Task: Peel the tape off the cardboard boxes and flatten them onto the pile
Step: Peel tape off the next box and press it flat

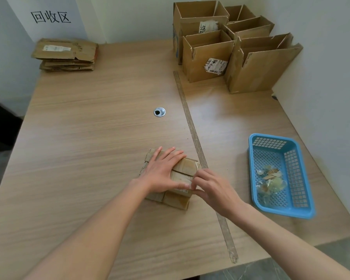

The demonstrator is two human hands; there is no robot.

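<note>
Your table point(89, 128) is laid out by stage: open boxes point(230, 57) wait at the far right, the flattened pile point(66, 55) sits far left; the small box point(182, 178) lies near you, pinned under your left hand point(162, 172), fingers flat, so it stays put; your right hand point(210, 188) pinches at its tape, likely bound for the blue basket point(303, 211).

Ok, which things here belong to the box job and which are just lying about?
In the job: small flattened cardboard box under both hands, left and right; upright open cardboard boxes; flattened cardboard pile; blue plastic basket.
Lying about: silver round desk grommet; long tape strip.
</note>
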